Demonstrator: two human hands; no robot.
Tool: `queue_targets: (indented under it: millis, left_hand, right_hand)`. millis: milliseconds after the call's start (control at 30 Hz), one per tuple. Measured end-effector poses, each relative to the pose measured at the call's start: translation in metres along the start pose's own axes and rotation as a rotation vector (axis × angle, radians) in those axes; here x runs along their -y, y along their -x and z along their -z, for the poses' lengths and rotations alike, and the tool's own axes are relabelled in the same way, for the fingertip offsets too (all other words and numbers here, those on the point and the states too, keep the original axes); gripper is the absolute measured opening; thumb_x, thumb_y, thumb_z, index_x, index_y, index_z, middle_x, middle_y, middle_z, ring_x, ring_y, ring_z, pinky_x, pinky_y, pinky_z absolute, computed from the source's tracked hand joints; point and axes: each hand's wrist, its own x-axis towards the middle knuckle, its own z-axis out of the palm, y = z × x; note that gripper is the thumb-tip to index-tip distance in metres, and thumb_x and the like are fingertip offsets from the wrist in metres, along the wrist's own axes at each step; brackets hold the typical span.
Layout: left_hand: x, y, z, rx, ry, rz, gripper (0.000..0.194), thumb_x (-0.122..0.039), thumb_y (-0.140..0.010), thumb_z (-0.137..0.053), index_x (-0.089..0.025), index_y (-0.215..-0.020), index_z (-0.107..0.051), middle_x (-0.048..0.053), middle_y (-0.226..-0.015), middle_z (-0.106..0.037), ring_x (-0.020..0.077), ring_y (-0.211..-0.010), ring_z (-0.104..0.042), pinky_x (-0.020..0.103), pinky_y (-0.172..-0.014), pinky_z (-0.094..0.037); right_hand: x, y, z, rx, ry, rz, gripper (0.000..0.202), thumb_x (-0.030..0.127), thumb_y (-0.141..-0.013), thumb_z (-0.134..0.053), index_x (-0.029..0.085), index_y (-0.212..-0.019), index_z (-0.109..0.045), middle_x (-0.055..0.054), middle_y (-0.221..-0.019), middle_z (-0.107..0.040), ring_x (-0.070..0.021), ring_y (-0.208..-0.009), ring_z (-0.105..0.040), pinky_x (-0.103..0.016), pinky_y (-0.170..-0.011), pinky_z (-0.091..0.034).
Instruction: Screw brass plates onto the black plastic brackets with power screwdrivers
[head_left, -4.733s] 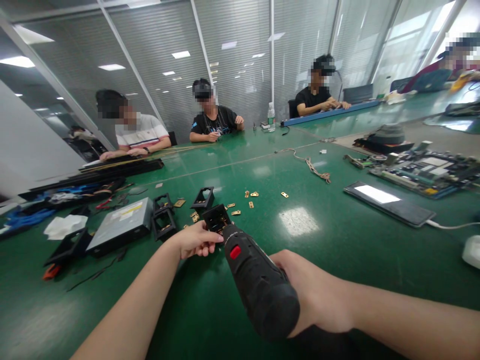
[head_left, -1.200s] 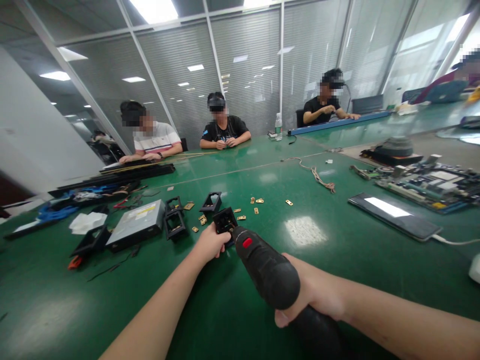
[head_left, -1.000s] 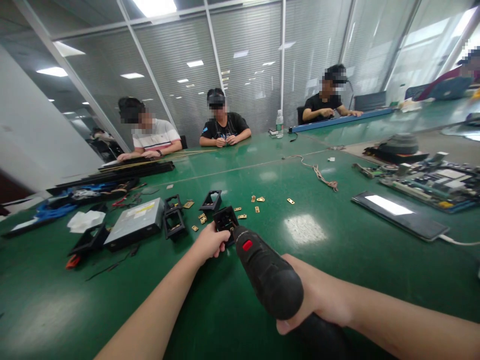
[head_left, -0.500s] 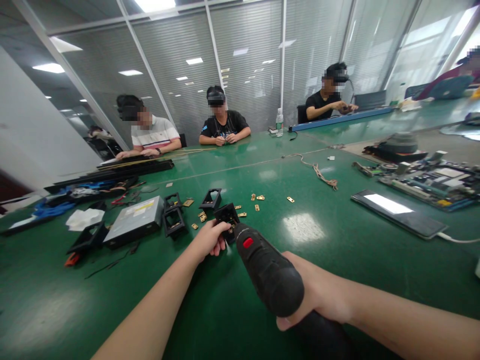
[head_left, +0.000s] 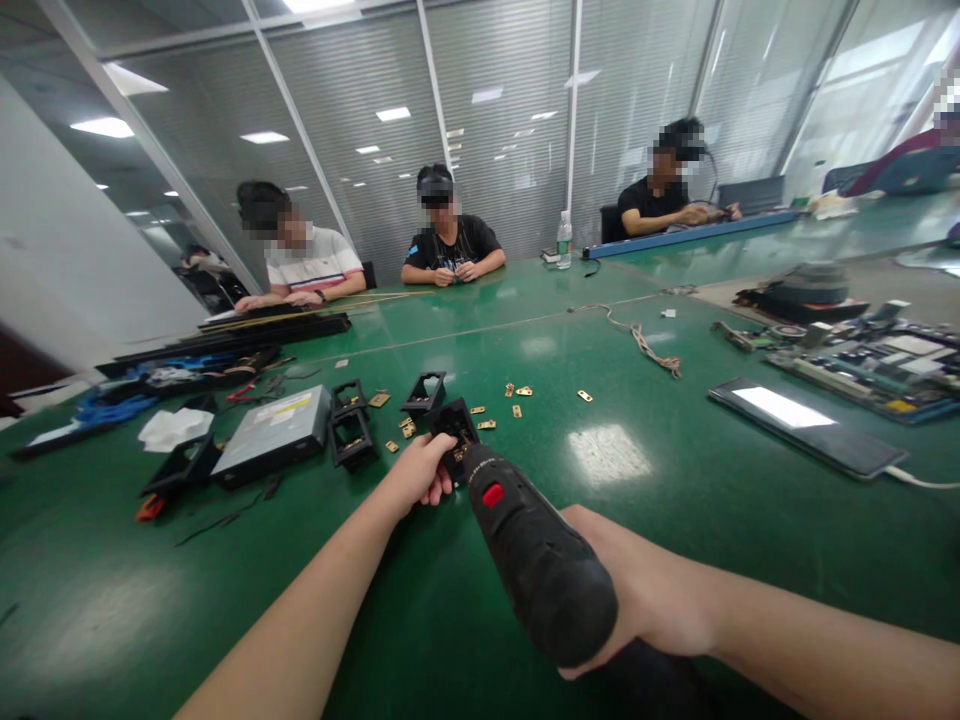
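Observation:
My left hand (head_left: 426, 470) grips a black plastic frame (head_left: 455, 415) by its near left side, the thumb lying over the edge. Small brass-coloured parts show inside that frame. In my right hand (head_left: 622, 590) is a black cordless drill (head_left: 529, 550) with a red button on top. Its front end points away from me into the frame, and the drill's own body hides the tip. Around the frame lie several small brass plates (head_left: 517, 411). Another black frame (head_left: 424, 393) stands just behind it, and two more frames (head_left: 352, 440) sit to the left.
A silver disc drive (head_left: 274, 435) lies left of the frames, beside crumpled white tissue (head_left: 175, 428). At right are a phone (head_left: 806, 425) with a white cable and circuit boards (head_left: 862, 355). A tied cord (head_left: 654, 352) rests mid-table. Co-workers (head_left: 454, 240) sit across the green table.
The back end of the drill has shifted slightly down and right with my right hand. My left hand keeps its hold on the frame. The whole view has shifted a little.

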Motion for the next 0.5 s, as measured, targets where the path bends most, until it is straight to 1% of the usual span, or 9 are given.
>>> queue_targets:
  millis: [100, 167, 333, 400, 500]
  left_hand:
    - [0.0013, 0.0000, 0.0004, 0.009, 0.011, -0.009, 0.036, -0.049, -0.114, -0.055, -0.026, -0.089, -0.065, 0.003, -0.053, -0.066, 0.0142, -0.033, -0.048, 0.022, -0.037, -0.029]
    - [0.0008, 0.0003, 0.0004, 0.015, 0.018, -0.007, 0.037, -0.050, -0.114, -0.055, -0.026, -0.088, -0.066, 0.003, -0.053, -0.066, 0.0143, -0.033, -0.049, 0.022, -0.037, -0.029]
    - [-0.0029, 0.0017, 0.0001, 0.024, 0.020, 0.000, 0.041, -0.048, -0.114, -0.051, -0.025, -0.083, -0.065, 0.004, -0.052, -0.064, 0.0141, -0.034, -0.048, 0.022, -0.037, -0.028]
    - [-0.0039, 0.0016, 0.0001, 0.034, 0.019, 0.008, 0.044, -0.047, -0.114, -0.049, -0.025, -0.081, -0.066, 0.005, -0.052, -0.064, 0.0139, -0.034, -0.048, 0.022, -0.036, -0.028]
    - [-0.0038, 0.0007, 0.0002, 0.044, 0.020, 0.022, 0.047, -0.048, -0.114, -0.047, -0.025, -0.078, -0.065, 0.007, -0.053, -0.065, 0.0142, -0.034, -0.049, 0.023, -0.036, -0.029]
  right_hand:
    - [0.0012, 0.0019, 0.0000, -0.011, 0.003, 0.002, 0.056, 0.008, -0.039, -0.118, 0.022, -0.077, -0.078, 0.008, -0.077, -0.070, -0.0178, -0.078, -0.056, -0.034, -0.085, -0.058]
    - [0.0023, 0.0028, 0.0000, -0.020, -0.008, -0.009, 0.060, 0.007, -0.039, -0.118, 0.023, -0.080, -0.077, 0.008, -0.080, -0.068, -0.0183, -0.081, -0.057, -0.034, -0.087, -0.058]
    - [0.0032, 0.0027, 0.0008, -0.015, 0.027, 0.007, 0.058, 0.010, -0.041, -0.118, 0.024, -0.074, -0.072, 0.008, -0.077, -0.068, -0.0186, -0.080, -0.057, -0.035, -0.087, -0.057]
    - [0.0037, 0.0038, 0.0014, -0.016, 0.013, -0.003, 0.057, 0.008, -0.041, -0.117, 0.023, -0.077, -0.076, 0.008, -0.080, -0.070, -0.0195, -0.083, -0.060, -0.035, -0.089, -0.057]
    - [0.0051, 0.0070, 0.0025, -0.023, 0.000, -0.032, 0.056, 0.007, -0.044, -0.116, 0.021, -0.087, -0.084, 0.005, -0.090, -0.077, -0.0221, -0.091, -0.065, -0.035, -0.092, -0.055]
